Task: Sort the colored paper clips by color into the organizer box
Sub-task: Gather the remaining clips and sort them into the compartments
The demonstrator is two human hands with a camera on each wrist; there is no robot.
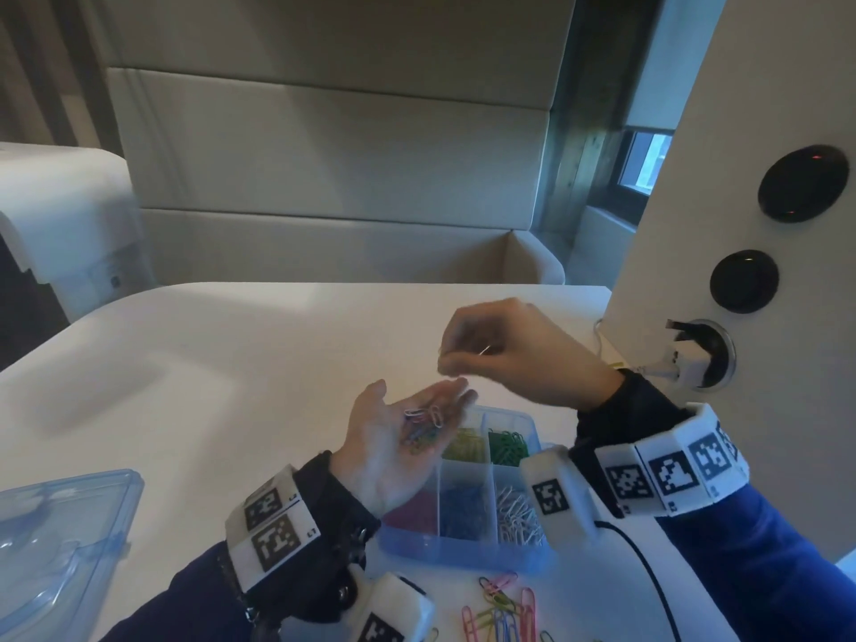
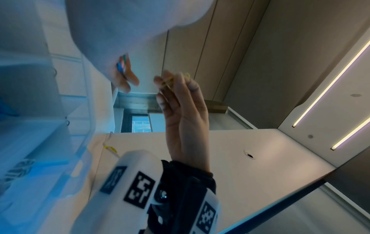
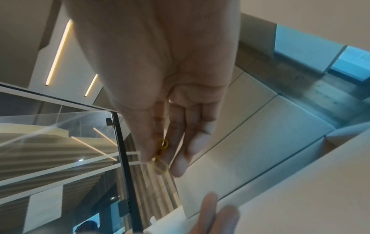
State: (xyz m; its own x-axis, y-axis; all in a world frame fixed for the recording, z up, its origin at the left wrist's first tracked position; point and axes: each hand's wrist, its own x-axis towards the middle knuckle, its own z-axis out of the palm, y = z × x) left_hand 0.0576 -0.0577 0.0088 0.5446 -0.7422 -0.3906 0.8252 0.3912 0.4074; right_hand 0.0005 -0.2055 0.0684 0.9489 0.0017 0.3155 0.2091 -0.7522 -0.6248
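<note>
The left hand (image 1: 393, 437) was held palm up above the translucent blue compartmented organizer box (image 1: 463, 549), fingers relaxed and nearly straight, cradling a small heap of mixed coloured paper clips (image 1: 424, 426) on the palm. The right hand (image 1: 519, 354) hovered at 1 o'clock from the left palm, just above its fingertips, thumb and forefinger pinching a yellow wire paper clip (image 3: 162, 156); in the right wrist view the clip hung between the thumb and the fingers (image 3: 180, 164).

The organizer box lay on the white table (image 1: 231, 363), directly under the left hand, which covered its near-left part. Visible compartments held yellow clips (image 1: 465, 444), green clips (image 1: 507, 444), dark red clips (image 1: 412, 514), blue clips (image 1: 468, 507) and white clips (image 1: 519, 514). A loose scatter of pink, yellow and blue paper clips (image 1: 505, 613) lay on the table at 6 o'clock from the box, near the table's front edge. A clear blue plastic lid (image 1: 60, 539) rested at 9 o'clock, well apart from the box.

At 3 o'clock a white upright panel (image 1: 741, 224) with round black sockets stood just beside the right forearm; a white plug adapter (image 1: 690, 359) projected from the lowest socket. A thin black cable (image 1: 648, 567) ran from the right wrist unit across the table at 5 o'clock from the box. The table surface from 10 to 12 o'clock lay open up to its rounded far edge, with a beige upholstered bench (image 1: 324, 178) behind it.
</note>
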